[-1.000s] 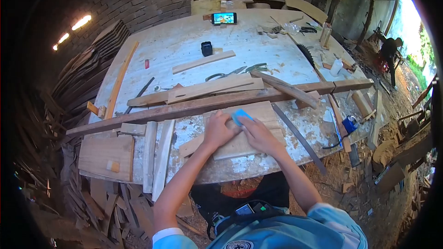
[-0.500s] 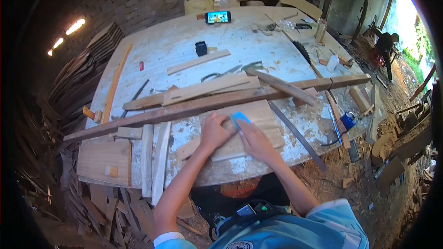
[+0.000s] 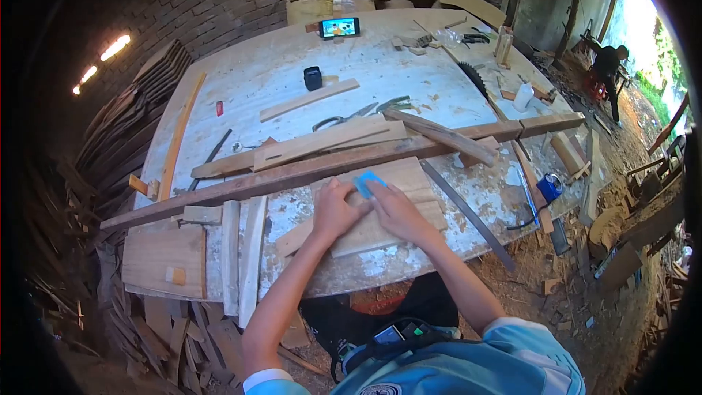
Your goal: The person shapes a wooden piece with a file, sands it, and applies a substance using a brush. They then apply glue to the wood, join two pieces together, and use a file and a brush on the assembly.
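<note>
A blue piece (image 3: 368, 182), flat and small, lies under the fingers of my right hand (image 3: 398, 213), which are closed on it against a light wooden board (image 3: 417, 183). My left hand (image 3: 336, 212) rests on the left part of the same board, close beside the blue piece, its thumb pointing toward the right hand. What its fingertips hold, if anything, is hidden. A narrow wood strip (image 3: 294, 238) sticks out from the board's lower left. Just beyond the board runs a long dark beam (image 3: 292, 175).
On the table are scissors (image 3: 344, 118), a lit phone (image 3: 339, 27), a black box (image 3: 313, 78), a circular saw blade (image 3: 473, 79), a metal strip (image 3: 468, 212) and a blue can (image 3: 550, 186). Another person (image 3: 607, 77) stands at the far right.
Both hands have shifted slightly left in view, the right one with the blue piece. The blue piece now sits closer to the left hand. The whole view has shifted a little.
</note>
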Motion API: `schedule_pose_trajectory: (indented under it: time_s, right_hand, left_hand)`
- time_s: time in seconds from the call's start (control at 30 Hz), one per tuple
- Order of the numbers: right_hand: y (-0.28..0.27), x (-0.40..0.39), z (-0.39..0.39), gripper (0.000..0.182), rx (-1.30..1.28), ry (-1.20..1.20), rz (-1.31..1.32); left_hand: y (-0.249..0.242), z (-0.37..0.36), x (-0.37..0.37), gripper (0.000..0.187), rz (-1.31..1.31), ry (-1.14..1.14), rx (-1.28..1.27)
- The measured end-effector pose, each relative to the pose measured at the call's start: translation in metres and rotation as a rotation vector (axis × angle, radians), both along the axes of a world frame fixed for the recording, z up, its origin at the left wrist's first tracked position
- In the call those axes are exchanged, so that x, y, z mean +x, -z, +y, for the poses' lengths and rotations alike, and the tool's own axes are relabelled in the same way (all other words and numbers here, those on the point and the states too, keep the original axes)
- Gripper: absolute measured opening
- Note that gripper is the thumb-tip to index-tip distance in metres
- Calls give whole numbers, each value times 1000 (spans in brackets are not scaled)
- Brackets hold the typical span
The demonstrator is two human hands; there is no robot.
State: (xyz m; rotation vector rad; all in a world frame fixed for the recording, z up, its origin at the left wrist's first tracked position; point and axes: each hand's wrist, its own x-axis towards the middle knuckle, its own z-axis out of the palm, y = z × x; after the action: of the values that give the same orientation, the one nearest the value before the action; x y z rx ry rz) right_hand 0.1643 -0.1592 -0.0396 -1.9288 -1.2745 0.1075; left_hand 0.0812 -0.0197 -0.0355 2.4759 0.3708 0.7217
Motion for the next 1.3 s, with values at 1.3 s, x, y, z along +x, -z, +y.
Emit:
schedule_pose_trajectory:
  time_s: [1.3]
  right_hand:
    - [-4, -15, 10, 70, 251, -135, 905]
  left_hand:
    - [-9, -20, -3, 43, 254, -1, 183]
